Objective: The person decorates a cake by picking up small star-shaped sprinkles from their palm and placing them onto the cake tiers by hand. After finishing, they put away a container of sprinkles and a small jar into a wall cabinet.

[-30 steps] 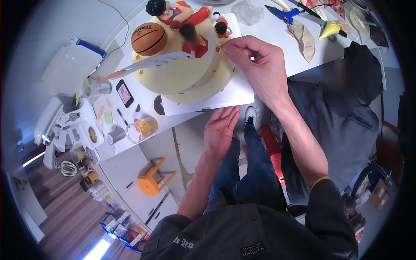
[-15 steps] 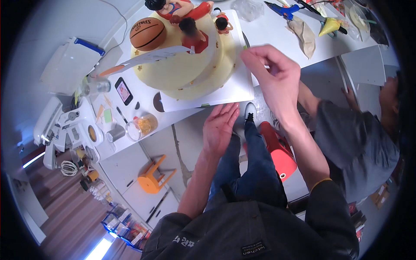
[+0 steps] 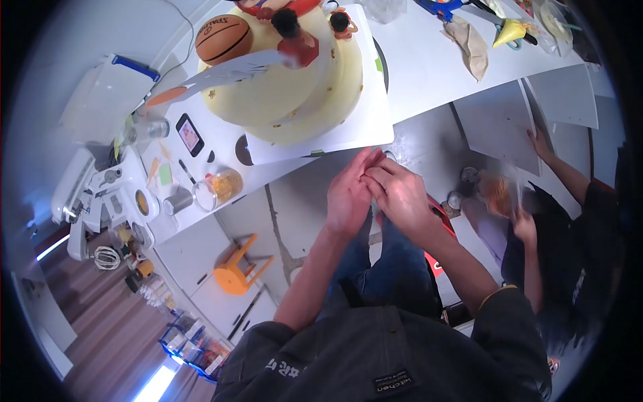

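In front of the cake board, my left hand (image 3: 348,197) is held palm up with its fingers stretched out. My right hand (image 3: 402,194) meets it, fingertips pinched together against the left palm and fingers. Whatever lies between them is too small or hidden to make out. Just beyond stands a pale yellow two-tier cake (image 3: 268,100) with small gold pieces on its sides. It carries a toy basketball (image 3: 224,40), a red-clad figure (image 3: 298,47), a smaller figure (image 3: 343,23) and a flat backboard-like piece (image 3: 234,75). Beneath the cake is a white board (image 3: 375,124).
A phone (image 3: 190,135), a jar of yellow-orange bits (image 3: 224,186) and a metal can (image 3: 179,201) stand left of the cake. A stand mixer (image 3: 74,191) is farther left. A piping bag (image 3: 469,50) lies at right. Another person (image 3: 569,248) holds a cabinet door (image 3: 499,124); an orange stool (image 3: 231,276) is below.
My right hand has come down from beside the cake to my left palm. My left hand has risen slightly. The other person has shifted and now holds a clear package.
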`<state>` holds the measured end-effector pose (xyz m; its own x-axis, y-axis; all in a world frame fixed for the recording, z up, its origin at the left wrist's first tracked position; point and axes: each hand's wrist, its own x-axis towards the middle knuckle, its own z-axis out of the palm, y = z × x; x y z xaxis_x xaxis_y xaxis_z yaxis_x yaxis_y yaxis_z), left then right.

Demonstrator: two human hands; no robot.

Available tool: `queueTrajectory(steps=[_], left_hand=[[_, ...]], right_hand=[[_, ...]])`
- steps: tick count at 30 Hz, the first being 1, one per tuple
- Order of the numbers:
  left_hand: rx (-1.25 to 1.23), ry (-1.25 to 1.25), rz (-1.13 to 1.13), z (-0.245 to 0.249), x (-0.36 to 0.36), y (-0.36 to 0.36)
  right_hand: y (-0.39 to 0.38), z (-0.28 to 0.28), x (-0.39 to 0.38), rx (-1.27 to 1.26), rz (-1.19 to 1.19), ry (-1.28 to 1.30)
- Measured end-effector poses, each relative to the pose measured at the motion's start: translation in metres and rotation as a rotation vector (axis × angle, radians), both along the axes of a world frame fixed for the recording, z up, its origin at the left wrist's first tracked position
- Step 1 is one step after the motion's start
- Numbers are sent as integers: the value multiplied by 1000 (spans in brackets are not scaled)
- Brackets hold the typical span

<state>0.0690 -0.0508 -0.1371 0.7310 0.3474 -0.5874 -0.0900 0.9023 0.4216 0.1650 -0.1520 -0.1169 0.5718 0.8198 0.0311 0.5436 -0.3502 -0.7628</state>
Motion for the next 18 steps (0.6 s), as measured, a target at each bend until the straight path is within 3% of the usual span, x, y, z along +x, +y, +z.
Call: queueTrajectory(steps=[6,9,18], left_hand=[[-93,-12,64,10,-5,7],[-89,-39,80,-9,-21,7],[-61,19,161,-11,-54,13]], right_hand=[[10,16,4,105,-43,50],[25,41,9,212,-131,114],[68,73,23,269,-154,26]])
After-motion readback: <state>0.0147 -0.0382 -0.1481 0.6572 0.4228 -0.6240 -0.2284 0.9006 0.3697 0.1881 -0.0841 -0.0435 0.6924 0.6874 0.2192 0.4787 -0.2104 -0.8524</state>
